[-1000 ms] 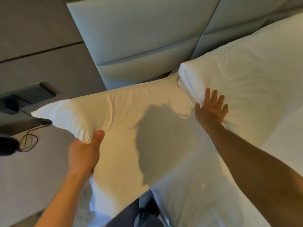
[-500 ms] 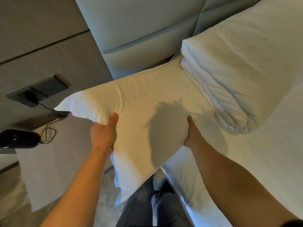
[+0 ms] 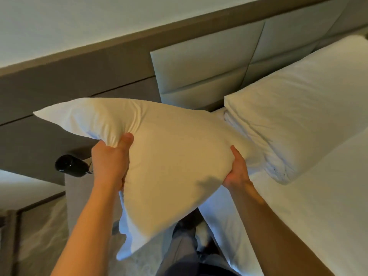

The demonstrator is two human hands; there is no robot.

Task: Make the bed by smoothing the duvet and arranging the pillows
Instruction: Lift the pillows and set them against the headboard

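A white pillow hangs in the air at the bed's left edge, tilted, one corner pointing left. My left hand grips its left side, thumb on top and fabric bunched under it. My right hand grips its right edge, fingers hidden beneath. To the right the white duvet lies folded back in a thick roll across the bed, its folded end next to the pillow's far corner. Below the roll the white sheet covers the mattress.
A pale padded headboard stands behind the bed, set on a grey-brown wall panel. A black rounded object with a cord sits on a ledge at the left. My legs and the patterned floor are below.
My right hand left the duvet roll and took the pillow's right edge. Both hands have lifted the pillow off the bed and toward me; the view tilted upward.
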